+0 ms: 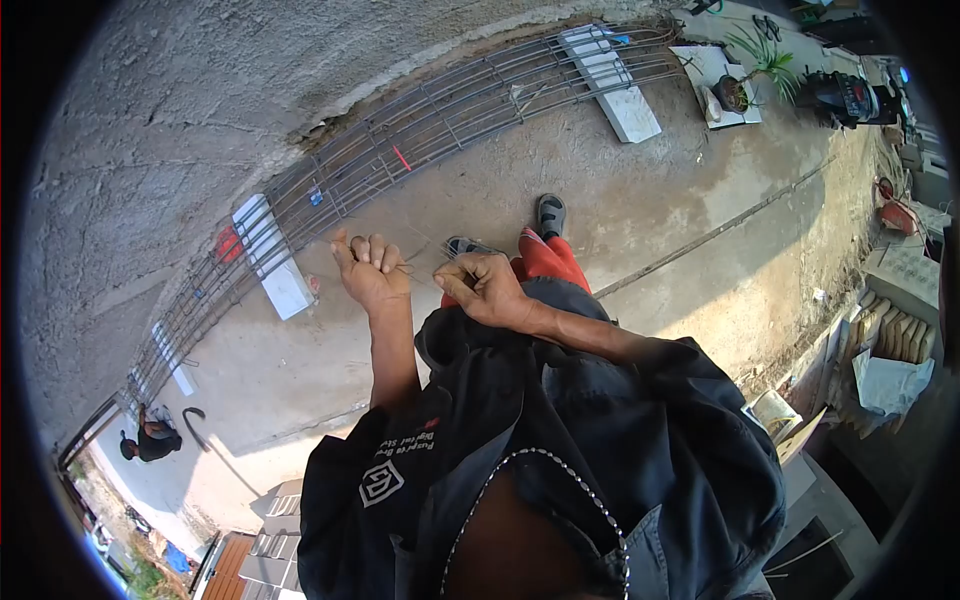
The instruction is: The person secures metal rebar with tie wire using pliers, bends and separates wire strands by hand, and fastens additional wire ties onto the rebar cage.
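My left hand [372, 272] is raised with its fingers curled, a thin wire showing at the fingertips. Close beside it, my right hand [484, 288] is closed in a pinch, and thin wire [424, 262] runs between the two hands. Beyond them a long steel rebar cage [440, 122] lies along the rough wall. White blocks [272, 258] sit under the cage. A red piece [401, 158] and a small blue piece [316, 197] are on the bars.
Another person [152, 438] crouches at the cage's far left end. A potted plant [732, 94] stands at upper right, near a parked motorbike [842, 96]. Stacked sacks [893, 330] are at the right. My sandalled feet [550, 215] are on the concrete floor [640, 200].
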A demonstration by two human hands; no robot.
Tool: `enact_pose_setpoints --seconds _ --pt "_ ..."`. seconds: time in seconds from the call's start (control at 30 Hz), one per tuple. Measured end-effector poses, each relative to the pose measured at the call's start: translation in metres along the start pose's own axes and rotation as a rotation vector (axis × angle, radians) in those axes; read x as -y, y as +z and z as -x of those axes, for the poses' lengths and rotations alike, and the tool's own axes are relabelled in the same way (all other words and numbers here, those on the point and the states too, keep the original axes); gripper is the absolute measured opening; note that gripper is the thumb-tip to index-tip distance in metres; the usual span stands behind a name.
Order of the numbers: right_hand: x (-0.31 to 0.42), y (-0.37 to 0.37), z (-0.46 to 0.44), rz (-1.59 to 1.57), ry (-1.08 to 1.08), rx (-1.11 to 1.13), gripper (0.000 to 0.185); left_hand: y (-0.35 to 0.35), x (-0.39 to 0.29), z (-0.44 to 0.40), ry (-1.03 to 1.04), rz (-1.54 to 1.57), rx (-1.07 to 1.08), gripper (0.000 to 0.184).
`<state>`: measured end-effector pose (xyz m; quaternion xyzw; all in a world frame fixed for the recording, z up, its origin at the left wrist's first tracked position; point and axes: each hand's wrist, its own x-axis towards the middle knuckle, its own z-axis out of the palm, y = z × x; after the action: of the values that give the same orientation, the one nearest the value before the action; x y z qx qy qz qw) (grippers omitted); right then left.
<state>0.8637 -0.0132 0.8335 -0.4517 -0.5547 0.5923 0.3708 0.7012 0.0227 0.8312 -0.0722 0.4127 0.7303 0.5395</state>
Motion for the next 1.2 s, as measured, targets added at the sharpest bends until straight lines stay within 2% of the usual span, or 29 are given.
enact_pose_setpoints --seconds 0.17,0.27,0.37,0.47,0.57,0.6,0.67,0.73,0.87,0.97,1.07,1.13,1.2 --pt "0.01 -0.016 0.021 0.083 -0.083 -0.067 0.01 0.012 0.03 0.029 -0.023 -0.042 0.059 0.026" --pt "0.012 -0.033 0.04 -0.003 -0.004 -0.085 0.008 0.015 0.059 0.052 -0.078 -0.06 0.102 0.025" --pt "-0.005 -0.055 0.06 0.018 0.014 -0.085 0.009 0.015 0.085 0.069 -0.05 -0.084 0.15 0.025" --pt "-0.006 -0.092 0.083 0.083 -0.024 0.039 0.011 0.025 0.1 0.098 -0.063 -0.275 0.125 0.025" --pt "-0.031 -0.13 0.121 0.314 -0.391 -0.207 0.015 0.007 0.109 0.111 -0.245 -0.901 0.373 0.024" --pt "-0.034 -0.148 0.137 0.499 -0.396 -0.162 0.029 0.0 0.119 0.121 -0.241 -1.111 0.469 0.025" --pt "-0.031 -0.178 0.154 0.703 -0.525 -0.069 0.037 -0.015 0.138 0.148 -0.232 -1.535 0.66 0.029" --pt "-0.031 -0.2 0.169 0.877 -0.599 0.019 0.048 -0.013 0.148 0.183 -0.338 -1.715 0.848 0.03" --pt "-0.042 -0.236 0.199 1.041 -0.635 0.102 0.045 -0.008 0.165 0.211 -0.642 -1.429 1.049 0.03" --pt "-0.038 -0.253 0.215 1.121 -0.625 0.11 0.04 0.011 0.174 0.223 -0.579 -1.432 1.183 0.029" --pt "-0.039 -0.27 0.209 1.085 -0.657 0.202 0.034 -0.005 0.189 0.215 -0.08 -1.565 1.379 0.025" --pt "-0.045 -0.273 0.203 1.015 -0.589 0.192 0.022 0.012 0.187 0.209 0.003 -1.737 1.45 0.02" --pt "-0.046 -0.275 0.2 0.882 -0.45 0.183 0.022 0.023 0.189 0.196 0.039 -1.864 1.507 0.018"
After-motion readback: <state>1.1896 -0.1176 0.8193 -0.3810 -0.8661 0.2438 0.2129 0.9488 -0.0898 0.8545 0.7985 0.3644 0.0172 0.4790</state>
